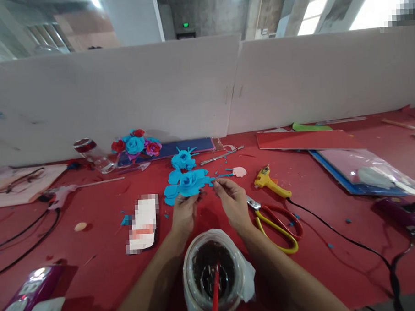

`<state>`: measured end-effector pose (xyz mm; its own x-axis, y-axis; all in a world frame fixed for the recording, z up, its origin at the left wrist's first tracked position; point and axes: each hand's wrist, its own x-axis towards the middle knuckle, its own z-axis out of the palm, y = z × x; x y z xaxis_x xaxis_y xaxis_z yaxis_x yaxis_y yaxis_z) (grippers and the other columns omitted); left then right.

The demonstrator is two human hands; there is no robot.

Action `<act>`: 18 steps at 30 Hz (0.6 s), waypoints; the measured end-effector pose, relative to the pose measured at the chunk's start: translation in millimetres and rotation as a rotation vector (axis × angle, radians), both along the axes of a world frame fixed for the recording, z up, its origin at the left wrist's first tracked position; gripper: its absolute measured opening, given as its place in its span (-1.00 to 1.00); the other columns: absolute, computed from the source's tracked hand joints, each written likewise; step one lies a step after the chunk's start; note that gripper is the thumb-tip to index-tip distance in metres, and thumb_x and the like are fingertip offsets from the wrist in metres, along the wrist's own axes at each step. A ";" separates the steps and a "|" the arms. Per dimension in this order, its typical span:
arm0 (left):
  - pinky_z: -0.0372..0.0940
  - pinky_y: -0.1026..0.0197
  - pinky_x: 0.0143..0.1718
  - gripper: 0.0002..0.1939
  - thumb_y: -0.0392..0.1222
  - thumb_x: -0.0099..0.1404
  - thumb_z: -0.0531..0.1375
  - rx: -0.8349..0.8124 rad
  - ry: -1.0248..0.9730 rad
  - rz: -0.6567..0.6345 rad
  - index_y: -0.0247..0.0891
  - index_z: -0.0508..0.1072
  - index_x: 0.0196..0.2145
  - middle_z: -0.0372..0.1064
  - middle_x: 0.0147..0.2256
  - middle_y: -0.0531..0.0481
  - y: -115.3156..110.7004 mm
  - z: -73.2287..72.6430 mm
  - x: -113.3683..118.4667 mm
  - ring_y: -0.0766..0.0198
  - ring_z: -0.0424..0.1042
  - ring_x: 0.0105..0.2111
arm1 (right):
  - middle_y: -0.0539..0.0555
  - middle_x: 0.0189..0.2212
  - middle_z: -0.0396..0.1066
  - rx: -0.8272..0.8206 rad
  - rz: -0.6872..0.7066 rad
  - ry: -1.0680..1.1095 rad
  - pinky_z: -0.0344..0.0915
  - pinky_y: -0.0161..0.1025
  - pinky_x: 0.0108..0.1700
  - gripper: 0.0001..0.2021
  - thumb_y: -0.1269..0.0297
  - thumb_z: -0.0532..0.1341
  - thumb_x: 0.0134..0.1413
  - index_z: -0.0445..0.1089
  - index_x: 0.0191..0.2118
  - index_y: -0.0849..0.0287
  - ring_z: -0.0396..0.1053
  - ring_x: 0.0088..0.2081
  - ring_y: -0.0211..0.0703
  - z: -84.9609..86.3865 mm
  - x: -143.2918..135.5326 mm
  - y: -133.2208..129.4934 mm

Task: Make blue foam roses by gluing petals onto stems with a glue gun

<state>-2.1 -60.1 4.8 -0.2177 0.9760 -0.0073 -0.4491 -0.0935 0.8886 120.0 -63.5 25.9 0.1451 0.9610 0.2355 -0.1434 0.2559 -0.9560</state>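
Note:
My left hand [185,210] is closed on the underside of a blue paper flower [191,182], which it holds up over the red table. Close by on the right, the thumb and fingers of my right hand [231,201] pinch a small blue paper piece [212,181]. Loose blue petals [171,194] lie just left of the held flower. Behind it rests another blue paper flower [183,159] with thin strips sticking out. A pale pink petal shape [239,172] lies beyond my right hand.
A jar [192,277] of dark liquid with a red straw stands between my forearms. Scissors [282,230] and a yellow glue gun [272,184] lie right. Left are a phone [143,224], a pink glue gun [62,195], a glass bottle [94,156] and a flower bunch [136,145].

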 end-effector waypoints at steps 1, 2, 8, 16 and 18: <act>0.29 0.21 -0.35 -0.69 -0.04 -0.14 0.43 -0.026 -0.017 -0.027 -0.25 0.48 -0.49 0.47 -0.46 0.02 -0.1 0.8 -0.4 0.25 0.44 -0.40 | -0.03 -0.52 0.37 -0.011 -0.013 -0.012 0.25 -0.30 -0.35 -0.79 0.13 0.19 0.09 0.43 -0.39 0.16 0.29 -0.44 -0.24 1.0 0.4 -0.2; 0.26 0.23 -0.38 -0.68 -0.03 -0.14 0.43 -0.049 -0.023 -0.052 -0.25 0.47 -0.49 0.47 -0.46 0.01 -0.5 1.5 -0.8 0.26 0.43 -0.40 | -0.07 -0.57 0.29 -0.022 -0.017 -0.027 0.18 -0.33 -0.42 -0.77 0.12 0.17 0.12 0.39 -0.43 0.16 0.23 -0.50 -0.28 1.6 0.9 -0.3; 0.15 0.36 -0.48 -0.68 0.02 0.00 0.38 -0.125 -0.017 -0.175 -0.28 0.46 -0.44 0.39 -0.48 0.06 -3.2 1.8 -3.5 0.41 0.34 -0.47 | -0.14 -0.69 0.04 -0.114 -0.018 -0.022 -0.03 -0.32 -0.55 -0.62 0.04 0.08 0.17 0.12 -0.59 0.12 -0.01 -0.62 -0.33 -1.7 2.5 1.7; 0.15 0.36 -0.53 -0.67 0.02 -0.05 0.39 -0.164 0.034 -0.164 -0.28 0.47 -0.47 0.39 -0.54 0.05 -2.9 2.1 -3.8 0.40 0.32 -0.54 | 0.01 -0.43 0.47 -0.096 0.075 -0.054 0.24 -0.29 -0.37 -0.80 0.24 0.20 0.00 0.47 -0.24 0.17 0.32 -0.47 -0.25 -7.7 0.6 5.8; 0.16 0.36 -0.53 -0.68 0.01 -0.04 0.39 -0.161 0.045 -0.177 -0.28 0.47 -0.49 0.41 -0.53 0.04 -3.3 0.5 -2.6 0.40 0.32 -0.54 | 0.02 -0.44 0.49 -0.132 0.103 -0.045 0.28 -0.26 -0.32 -0.81 0.23 0.23 -0.04 0.51 -0.31 0.18 0.36 -0.44 -0.21 -5.3 -0.4 4.6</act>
<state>-4.7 -63.4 5.4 -0.0474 0.9859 -0.1604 -0.4054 0.1277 0.9052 119.6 -58.9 20.5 0.0366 0.9932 0.1106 -0.1187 0.1143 -0.9863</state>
